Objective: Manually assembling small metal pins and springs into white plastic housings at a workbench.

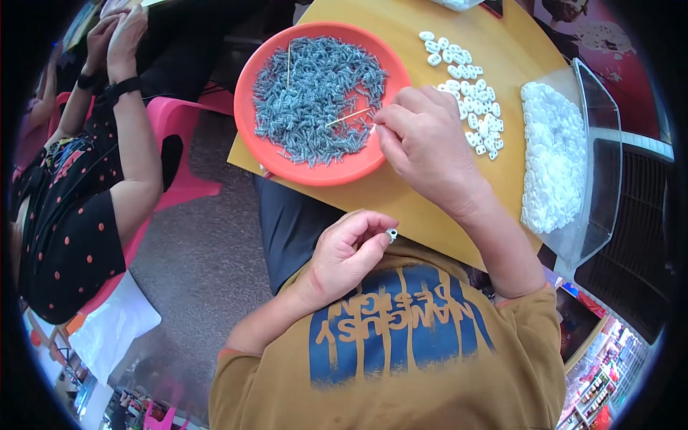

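My left hand [342,256], low in front of my shirt, pinches a small white plastic piece [391,234] with a hole in it between thumb and fingertips. My right hand [428,143] is closed in a pinch over the right rim of a red round basin [259,155]. Something tiny and pale shows at its fingertips, too small to name. Many small grey-blue screw-like pieces [308,107] fill the basin. A thin pale stick [349,117] lies over them and ends close to my right fingers; whether they touch it I cannot tell. A second thin stick [289,64] lies farther back.
On the yellow table [387,197], several white oval two-holed pieces [469,93] lie scattered right of the basin. A clear bin [598,165] heaped with white pieces [552,158] stands at the right edge. Another person [93,193] sits on a pink chair [179,154] at the left.
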A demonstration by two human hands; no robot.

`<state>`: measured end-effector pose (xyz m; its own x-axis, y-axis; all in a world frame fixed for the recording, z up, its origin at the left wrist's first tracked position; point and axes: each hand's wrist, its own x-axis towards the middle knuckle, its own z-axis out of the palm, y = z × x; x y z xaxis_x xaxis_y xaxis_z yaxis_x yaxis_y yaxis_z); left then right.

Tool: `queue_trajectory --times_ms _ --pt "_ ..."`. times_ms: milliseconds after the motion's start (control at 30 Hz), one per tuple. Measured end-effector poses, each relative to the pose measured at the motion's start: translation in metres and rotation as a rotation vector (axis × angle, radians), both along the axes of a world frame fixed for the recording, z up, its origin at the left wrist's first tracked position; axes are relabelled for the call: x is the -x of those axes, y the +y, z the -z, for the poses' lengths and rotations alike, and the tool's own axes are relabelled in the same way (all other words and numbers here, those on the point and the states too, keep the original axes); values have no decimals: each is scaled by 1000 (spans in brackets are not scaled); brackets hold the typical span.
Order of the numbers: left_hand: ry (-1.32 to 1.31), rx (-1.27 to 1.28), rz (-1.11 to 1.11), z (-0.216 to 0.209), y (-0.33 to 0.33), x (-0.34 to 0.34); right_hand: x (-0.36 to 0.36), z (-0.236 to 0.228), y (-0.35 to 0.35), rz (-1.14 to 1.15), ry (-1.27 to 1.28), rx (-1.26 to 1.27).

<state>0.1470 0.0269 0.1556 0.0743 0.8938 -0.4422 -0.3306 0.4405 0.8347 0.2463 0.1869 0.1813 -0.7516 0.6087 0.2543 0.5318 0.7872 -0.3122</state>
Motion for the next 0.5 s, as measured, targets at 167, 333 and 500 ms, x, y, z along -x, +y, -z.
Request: queue_trajectory --times_ms 167,333,500 --pt "60 -130 81 8 12 10 8 3 8 -10 -76 -28" --pt "126 -208 100 12 19 17 15 0 11 -24 -113 -23" --pt "96 -168 98 15 20 18 17 -4 16 -38 -140 1"
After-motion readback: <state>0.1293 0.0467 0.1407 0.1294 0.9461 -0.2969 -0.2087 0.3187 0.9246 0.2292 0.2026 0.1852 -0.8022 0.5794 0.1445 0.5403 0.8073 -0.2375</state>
